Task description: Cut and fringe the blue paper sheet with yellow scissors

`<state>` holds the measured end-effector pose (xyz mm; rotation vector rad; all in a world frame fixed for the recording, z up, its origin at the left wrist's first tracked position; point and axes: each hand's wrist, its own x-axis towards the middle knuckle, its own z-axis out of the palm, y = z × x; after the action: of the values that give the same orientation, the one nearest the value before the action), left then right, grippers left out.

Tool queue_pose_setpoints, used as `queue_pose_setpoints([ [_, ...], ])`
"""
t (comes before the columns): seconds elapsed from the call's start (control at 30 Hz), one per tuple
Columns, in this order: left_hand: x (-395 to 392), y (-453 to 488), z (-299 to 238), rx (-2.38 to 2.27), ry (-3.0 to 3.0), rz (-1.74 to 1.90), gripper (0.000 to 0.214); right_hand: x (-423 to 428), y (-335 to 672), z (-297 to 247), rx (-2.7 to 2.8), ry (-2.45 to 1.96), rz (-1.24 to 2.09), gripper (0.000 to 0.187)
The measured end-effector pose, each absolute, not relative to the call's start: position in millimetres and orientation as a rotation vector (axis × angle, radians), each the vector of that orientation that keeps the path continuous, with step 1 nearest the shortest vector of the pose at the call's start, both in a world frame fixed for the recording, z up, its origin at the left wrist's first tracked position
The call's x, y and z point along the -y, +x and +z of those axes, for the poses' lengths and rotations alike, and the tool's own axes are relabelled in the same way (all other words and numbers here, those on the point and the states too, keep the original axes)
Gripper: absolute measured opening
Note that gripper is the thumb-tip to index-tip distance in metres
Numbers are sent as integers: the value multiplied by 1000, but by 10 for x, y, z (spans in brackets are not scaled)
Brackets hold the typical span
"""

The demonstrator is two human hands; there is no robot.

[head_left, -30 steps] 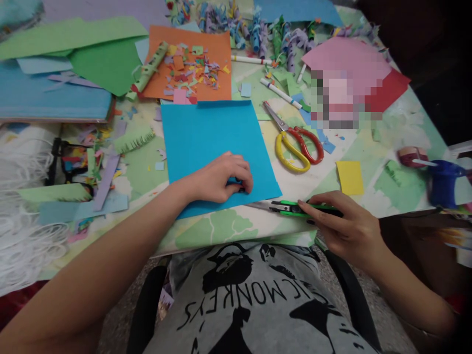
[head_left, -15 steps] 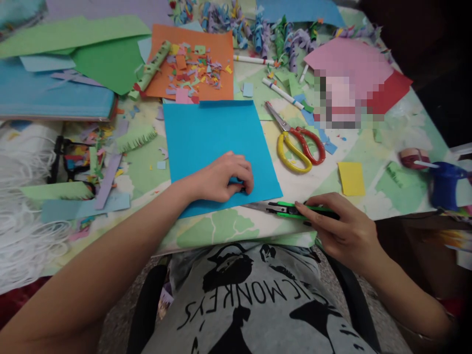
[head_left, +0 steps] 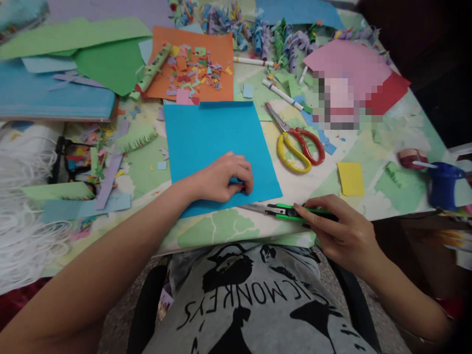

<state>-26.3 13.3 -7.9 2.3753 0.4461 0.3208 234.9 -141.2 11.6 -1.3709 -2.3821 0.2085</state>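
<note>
The blue paper (head_left: 214,132) lay on the counter (head_left: 313,189) beneath the left hand (head_left: 227,178), its grip half-curled, any hold hidden. Right of the paper, the right hand's (head_left: 341,230) grip was wrapped round a cutter (head_left: 282,211) pointing left along the near edge.

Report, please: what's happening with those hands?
Left hand on blue sheet. Right hand holding green cutter, blade at near edge. Scissors beside sheet, apart from cutter.

Paper-craft work area; building type not determinable. Evidence: patterned table cover (head_left: 217,230), coloured sheets (head_left: 105,66) at upper left, paper scraps (head_left: 182,64) at top centre, scissors (head_left: 284,127) and utility knife (head_left: 284,212) right of centre.
</note>
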Motion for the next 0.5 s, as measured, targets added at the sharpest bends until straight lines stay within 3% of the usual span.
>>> queue_pose_setpoints([
  [0.5,-142,-263,-102,-429,2377,343,21,1407,2298,153,2390,-1363,246,44],
])
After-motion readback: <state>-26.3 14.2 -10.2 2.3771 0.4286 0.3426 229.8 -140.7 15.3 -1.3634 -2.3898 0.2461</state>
